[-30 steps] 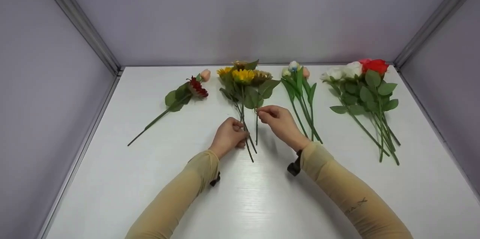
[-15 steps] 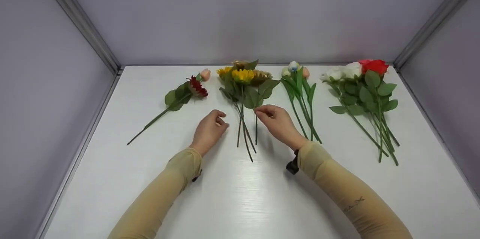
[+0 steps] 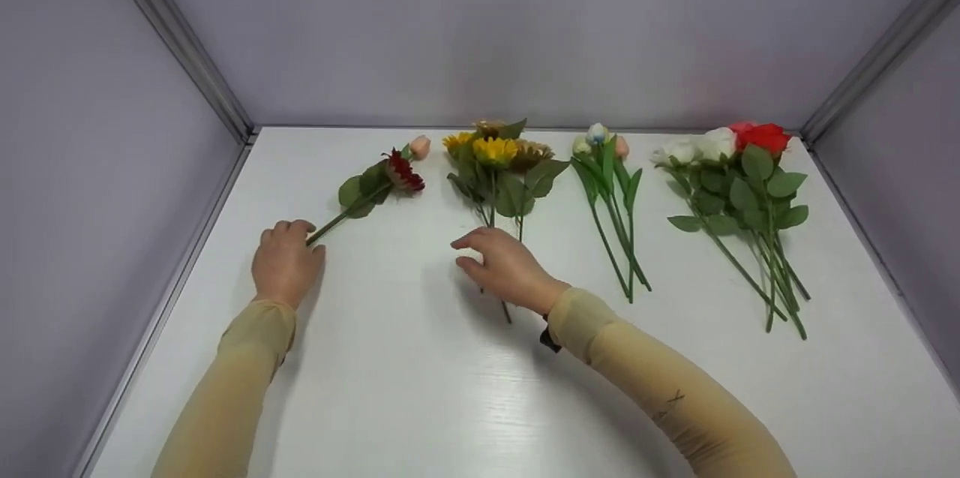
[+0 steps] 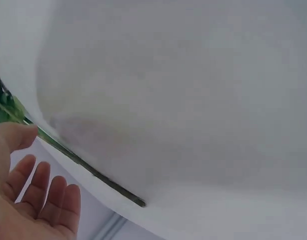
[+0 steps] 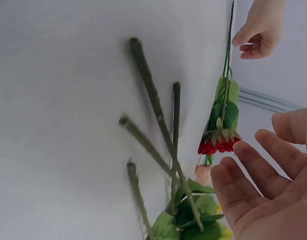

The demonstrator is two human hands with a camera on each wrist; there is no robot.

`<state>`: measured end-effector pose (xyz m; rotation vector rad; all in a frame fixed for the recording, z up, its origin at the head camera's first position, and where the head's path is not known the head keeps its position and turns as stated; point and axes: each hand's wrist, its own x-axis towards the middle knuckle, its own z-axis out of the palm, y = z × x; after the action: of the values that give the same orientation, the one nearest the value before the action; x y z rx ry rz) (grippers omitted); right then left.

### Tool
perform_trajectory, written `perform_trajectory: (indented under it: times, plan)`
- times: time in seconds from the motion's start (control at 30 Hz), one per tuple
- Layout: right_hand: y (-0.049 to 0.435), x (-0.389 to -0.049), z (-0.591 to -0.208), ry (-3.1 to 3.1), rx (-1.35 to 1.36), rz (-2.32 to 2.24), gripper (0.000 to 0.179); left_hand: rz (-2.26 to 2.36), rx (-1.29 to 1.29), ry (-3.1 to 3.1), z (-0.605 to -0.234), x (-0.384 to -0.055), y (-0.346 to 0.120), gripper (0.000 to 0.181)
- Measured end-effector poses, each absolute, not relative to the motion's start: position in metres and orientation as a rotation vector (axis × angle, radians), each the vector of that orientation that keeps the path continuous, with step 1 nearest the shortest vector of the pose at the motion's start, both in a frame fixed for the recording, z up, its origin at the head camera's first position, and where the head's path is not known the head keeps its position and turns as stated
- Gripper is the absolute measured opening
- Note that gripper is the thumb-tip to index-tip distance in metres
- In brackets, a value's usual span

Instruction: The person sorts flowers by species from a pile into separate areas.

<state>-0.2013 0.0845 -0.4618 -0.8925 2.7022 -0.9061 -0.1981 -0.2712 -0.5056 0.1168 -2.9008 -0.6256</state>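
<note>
A dark red flower (image 3: 403, 172) lies slantwise at the left, together with a pale pink tulip (image 3: 420, 147). Over the lower end of their stems (image 4: 103, 177) is my left hand (image 3: 287, 262); its fingers are loosely bent and spread, nothing between them, with the thumb close beside the stems. My right hand (image 3: 506, 268) hovers over the stems of the sunflowers (image 3: 496, 153), thumb and fingers parted. The right wrist view shows its fingers relaxed and the cut ends of the sunflower stems (image 5: 153, 100) beside it. Part of these stems is hidden under it in the head view.
Several tulips (image 3: 609, 163) lie right of the sunflowers. Farther right is a bunch of white and red roses (image 3: 761, 139) with leafy stems. The white table (image 3: 390, 403) is bounded by grey walls (image 3: 525, 28) at the back and sides.
My left hand has left the sunflower stems and gone left to the dark red flower's stem. My right hand has let go near the sunflower leaves and moved left and down. The flowers stay put.
</note>
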Motion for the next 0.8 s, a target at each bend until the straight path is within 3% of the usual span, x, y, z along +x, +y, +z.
perform_trajectory:
  times: [0.23,0.8]
  plan:
    - [0.051,-0.19,-0.461,2.727,-1.235,-0.473,0.044,-0.653,0.148,-3.017,-0.501,-0.18,-0.308,0.031]
    - [0.045,-0.186,-0.47,2.716,-1.311,-0.429,0.04,-0.481,0.021,-2.951,-0.504,-0.176,-0.314,0.013]
